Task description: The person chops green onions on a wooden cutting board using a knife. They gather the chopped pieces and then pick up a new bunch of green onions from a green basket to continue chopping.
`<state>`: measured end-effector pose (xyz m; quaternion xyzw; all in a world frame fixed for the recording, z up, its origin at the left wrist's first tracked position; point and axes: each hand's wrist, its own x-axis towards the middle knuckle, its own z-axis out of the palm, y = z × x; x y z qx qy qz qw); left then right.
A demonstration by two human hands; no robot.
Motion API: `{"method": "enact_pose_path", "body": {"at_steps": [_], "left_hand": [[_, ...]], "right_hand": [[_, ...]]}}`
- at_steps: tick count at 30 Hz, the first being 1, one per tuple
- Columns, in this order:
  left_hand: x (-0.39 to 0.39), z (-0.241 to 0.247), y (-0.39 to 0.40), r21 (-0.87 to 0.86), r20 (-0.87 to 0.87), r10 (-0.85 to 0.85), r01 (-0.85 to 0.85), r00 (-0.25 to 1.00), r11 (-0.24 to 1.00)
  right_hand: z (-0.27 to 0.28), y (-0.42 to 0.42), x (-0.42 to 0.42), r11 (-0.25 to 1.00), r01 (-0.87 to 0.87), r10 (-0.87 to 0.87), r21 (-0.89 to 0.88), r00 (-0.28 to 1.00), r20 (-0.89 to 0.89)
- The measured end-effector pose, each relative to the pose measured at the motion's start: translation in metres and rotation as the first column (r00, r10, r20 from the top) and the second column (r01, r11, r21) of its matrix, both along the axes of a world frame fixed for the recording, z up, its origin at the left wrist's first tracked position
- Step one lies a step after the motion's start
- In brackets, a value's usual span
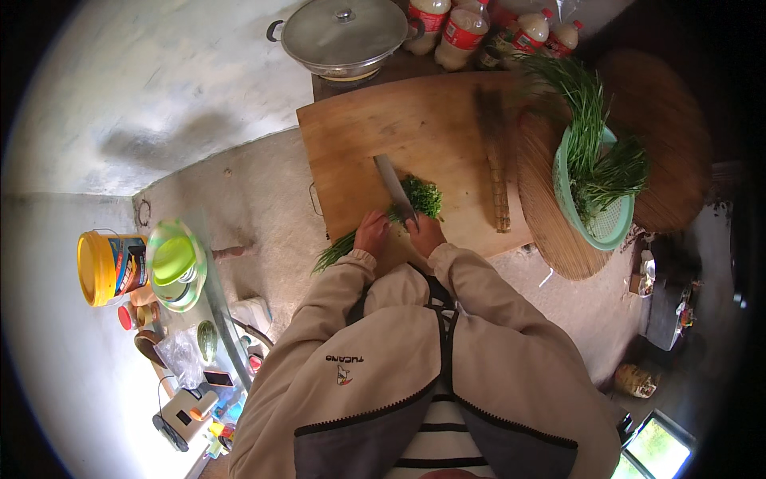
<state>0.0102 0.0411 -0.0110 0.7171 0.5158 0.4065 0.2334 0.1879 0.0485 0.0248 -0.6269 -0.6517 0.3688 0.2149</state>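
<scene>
My right hand grips the handle of a cleaver, whose blade points up and to the left over a large wooden board. Long green stalks, which look like garlic chives, lie under my left hand, its fingers curled on them beside the blade. Their leafy ends hang past the board's near left edge. A small heap of chopped greens lies against the blade's right side. The cleaver partly hides the cut ends of the stalks.
On a round wooden surface at right, a green plastic basket holds long greens. A bamboo-like stick lies on the board. Beyond stand a lidded pan and several bottles. A glass shelf at left bears a yellow bucket.
</scene>
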Motion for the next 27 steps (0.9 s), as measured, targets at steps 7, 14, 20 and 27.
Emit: {"method": "enact_pose_path", "body": {"at_steps": [7,14,20,27], "left_hand": [[-0.001,-0.002,0.000,0.036,0.003,0.014,-0.014,1.000,0.999],[-0.002,-0.007,-0.003,0.024,0.033,0.021,-0.022,0.999,0.999],[-0.002,-0.009,0.001,0.042,-0.001,0.004,-0.004,1.000,0.999],[-0.004,-0.007,-0.002,-0.014,-0.012,0.007,-0.008,1.000,1.000]], "right_hand": [[0.010,-0.002,-0.007,0.997,-0.066,0.070,-0.041,0.993,0.090],[0.007,0.007,-0.011,0.981,-0.122,0.148,-0.148,0.973,0.178],[-0.012,0.006,-0.027,0.993,0.005,0.017,-0.120,0.983,0.183],[-0.015,0.004,-0.004,1.000,-0.001,0.003,-0.029,0.997,0.071]]}}
